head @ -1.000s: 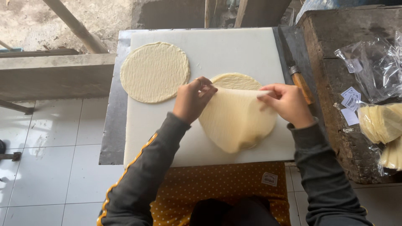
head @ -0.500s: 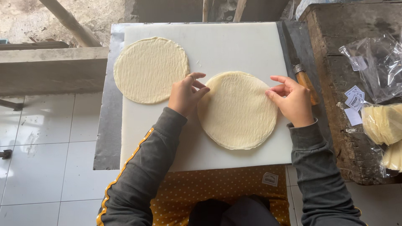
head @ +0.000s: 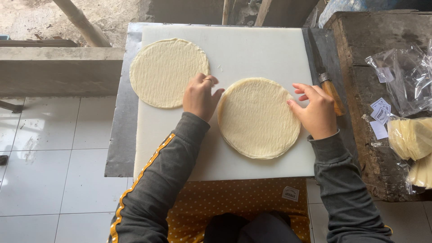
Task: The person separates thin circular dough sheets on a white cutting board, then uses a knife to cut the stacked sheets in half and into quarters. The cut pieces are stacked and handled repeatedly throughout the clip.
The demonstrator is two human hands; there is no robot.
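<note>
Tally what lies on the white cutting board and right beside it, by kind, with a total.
Round flat dough sheets: 2, one by the left hand, one between the left hand and the right hand
Knives with a wooden handle: 1
White cutting boards: 1
Total: 4

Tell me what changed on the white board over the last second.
The sheet that both hands were lifting and folded over now lies flat on the round stack. The left hand and right hand rest open at its edges, fingers no longer pinching it. The single round sheet, white board and knife stayed put.
</note>
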